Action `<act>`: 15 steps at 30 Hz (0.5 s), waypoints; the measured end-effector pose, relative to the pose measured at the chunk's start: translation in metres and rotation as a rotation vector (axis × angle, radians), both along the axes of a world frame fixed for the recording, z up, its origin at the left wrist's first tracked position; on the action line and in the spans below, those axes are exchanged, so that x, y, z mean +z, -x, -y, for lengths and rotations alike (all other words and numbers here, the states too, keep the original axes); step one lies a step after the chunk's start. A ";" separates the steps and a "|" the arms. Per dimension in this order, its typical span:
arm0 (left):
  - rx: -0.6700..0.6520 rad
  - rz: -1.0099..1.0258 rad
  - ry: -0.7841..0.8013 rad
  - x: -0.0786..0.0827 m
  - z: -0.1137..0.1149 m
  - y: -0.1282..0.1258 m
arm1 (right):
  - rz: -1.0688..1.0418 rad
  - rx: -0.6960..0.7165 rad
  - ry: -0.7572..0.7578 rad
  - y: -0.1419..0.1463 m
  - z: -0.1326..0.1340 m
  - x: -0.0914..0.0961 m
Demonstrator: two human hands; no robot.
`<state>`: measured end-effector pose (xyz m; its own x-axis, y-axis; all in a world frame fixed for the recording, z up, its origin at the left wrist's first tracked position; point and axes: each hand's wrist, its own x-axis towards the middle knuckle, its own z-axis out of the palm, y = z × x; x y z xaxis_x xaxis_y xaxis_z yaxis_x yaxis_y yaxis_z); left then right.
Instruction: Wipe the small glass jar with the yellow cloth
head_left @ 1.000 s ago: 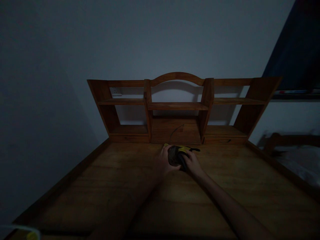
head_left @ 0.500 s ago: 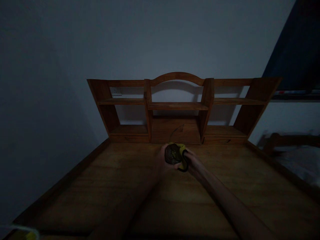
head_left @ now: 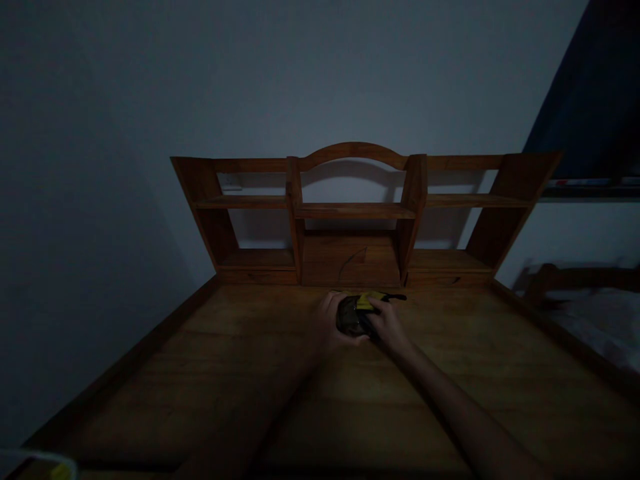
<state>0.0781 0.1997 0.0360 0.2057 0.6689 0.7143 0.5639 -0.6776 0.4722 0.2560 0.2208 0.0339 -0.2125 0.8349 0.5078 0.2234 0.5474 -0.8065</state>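
In dim light both my hands meet over a small dark and yellow object above the far middle of a wooden desk. My left hand cups its left side with curled fingers. My right hand grips its right side, fingers closed over the yellow part. A thin dark strap or tab sticks out to the right of it. I cannot make out what the object is.
A wooden shelf unit with an arched top and bare compartments stands at the desk's back against a pale wall. A socket sits on the wall behind its left shelf. A bed frame lies to the right. Something pale and yellow shows at the bottom left corner.
The object was turned in my hands: half a second ago its round dark face and a loop showed; now it lies flatter with the strap pointing right. The hands stayed in place.
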 end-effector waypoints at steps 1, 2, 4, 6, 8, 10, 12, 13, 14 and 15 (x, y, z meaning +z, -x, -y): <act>0.001 -0.002 0.003 0.001 0.001 0.000 | 0.039 -0.012 -0.031 -0.001 0.002 0.002; 0.004 -0.005 0.007 0.001 0.001 0.000 | 0.072 -0.022 -0.056 -0.002 0.003 0.004; 0.012 -0.018 0.014 0.001 0.002 0.000 | 0.138 -0.034 -0.097 -0.004 0.006 0.008; 0.025 -0.031 0.012 0.001 0.002 0.000 | 0.225 -0.059 -0.132 -0.006 0.007 0.010; 0.030 -0.035 0.007 0.000 0.001 0.000 | 0.333 -0.118 -0.165 -0.008 0.006 0.011; 0.025 -0.031 0.002 0.000 0.001 0.000 | 0.431 -0.191 -0.202 -0.011 0.005 0.010; 0.018 -0.020 0.003 0.000 0.000 0.000 | 0.496 -0.235 -0.229 -0.013 0.005 0.009; 0.014 -0.015 0.008 0.000 0.001 0.000 | 0.520 -0.243 -0.238 -0.013 0.006 0.008; 0.011 -0.007 0.015 0.000 0.001 0.000 | 0.540 -0.246 -0.245 -0.014 0.006 0.008; 0.009 0.003 0.024 0.001 0.002 0.000 | 0.558 -0.246 -0.250 -0.013 0.007 0.009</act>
